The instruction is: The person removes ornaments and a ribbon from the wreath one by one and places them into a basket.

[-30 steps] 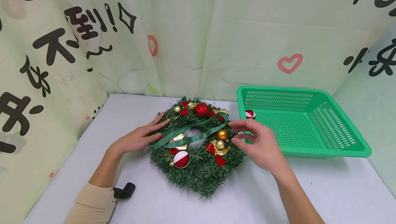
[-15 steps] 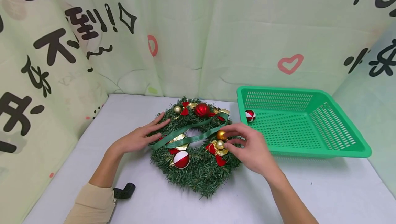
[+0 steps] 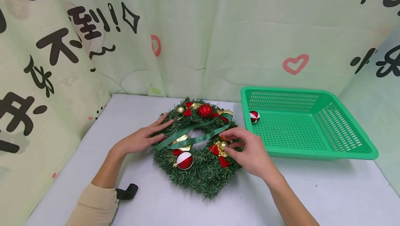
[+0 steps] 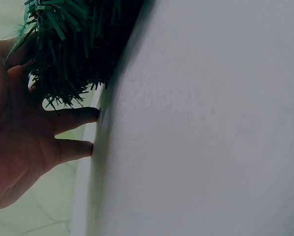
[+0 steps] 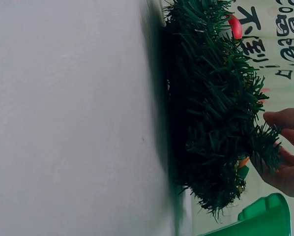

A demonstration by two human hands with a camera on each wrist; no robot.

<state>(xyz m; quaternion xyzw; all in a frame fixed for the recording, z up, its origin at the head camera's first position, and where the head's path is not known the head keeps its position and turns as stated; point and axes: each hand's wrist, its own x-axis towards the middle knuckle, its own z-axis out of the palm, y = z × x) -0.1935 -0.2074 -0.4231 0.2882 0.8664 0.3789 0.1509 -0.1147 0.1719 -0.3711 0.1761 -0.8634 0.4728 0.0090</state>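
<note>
A green Christmas wreath (image 3: 198, 181) lies on the table, trimmed with baubles and red-and-gold bows; a green ribbon (image 3: 200, 138) crosses its middle. My left hand (image 3: 142, 137) rests on the wreath's left side, fingers spread. In the left wrist view, two fingers reach past the needles toward the tabletop. At the wreath's right side, my right hand (image 3: 248, 149) has its fingers curled round a gold bauble (image 3: 222, 138), mostly hidden under them. The thumb is beside a smaller pale gold bauble (image 3: 223, 145). A red-and-white bauble (image 3: 184, 160) sits at the lower left.
A green plastic basket (image 3: 312, 155) stands right of the wreath, with one red-and-white ball (image 3: 254, 116) inside at its left. A light printed curtain (image 3: 187, 45) hangs behind and beside the white table (image 3: 150, 201).
My right hand has moved left from the wreath's right edge onto the gold bauble, covering most of it. The left hand and the wreath stay in place.
</note>
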